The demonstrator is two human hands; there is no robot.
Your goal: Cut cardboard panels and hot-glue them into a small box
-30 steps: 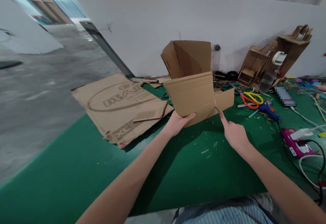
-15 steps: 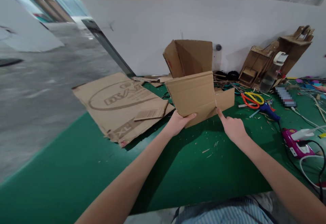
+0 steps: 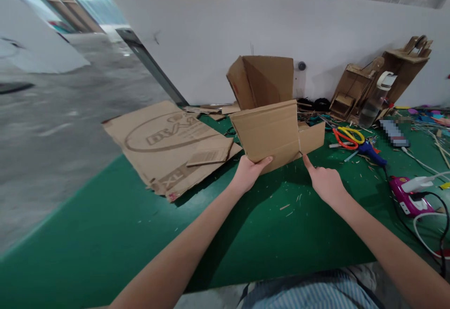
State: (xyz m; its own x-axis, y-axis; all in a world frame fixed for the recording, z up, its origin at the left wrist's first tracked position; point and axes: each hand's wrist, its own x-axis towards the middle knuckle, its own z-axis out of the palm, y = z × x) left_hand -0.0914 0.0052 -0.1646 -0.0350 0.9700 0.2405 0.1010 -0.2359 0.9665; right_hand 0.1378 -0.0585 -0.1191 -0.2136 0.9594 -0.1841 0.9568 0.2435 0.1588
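A brown cardboard box (image 3: 269,133) with raised flaps stands tilted over the green table. My left hand (image 3: 249,170) grips its lower front edge, thumb flat on the front panel and fingers hidden behind. At the panel's lower right corner is my right hand (image 3: 325,181), its index finger stretched toward the corner and the other fingers curled in. A thin dark bit shows at that fingertip; what it is cannot be made out. A pale line runs down the box's right edge, beside a side flap (image 3: 312,139) sticking out to the right.
Flattened printed cardboard (image 3: 154,131) lies at left on the green table (image 3: 105,224). To the right are scissors (image 3: 346,138), a blue glue gun (image 3: 371,153), a phone (image 3: 394,133), a bottle (image 3: 374,100), a magenta power strip (image 3: 404,196) with cables, and cardboard models (image 3: 356,91). A white partition (image 3: 197,32) stands behind.
My right index finger has slid slightly down and right from the box's corner, and a small dark bit now shows at its tip. My left hand keeps its grip.
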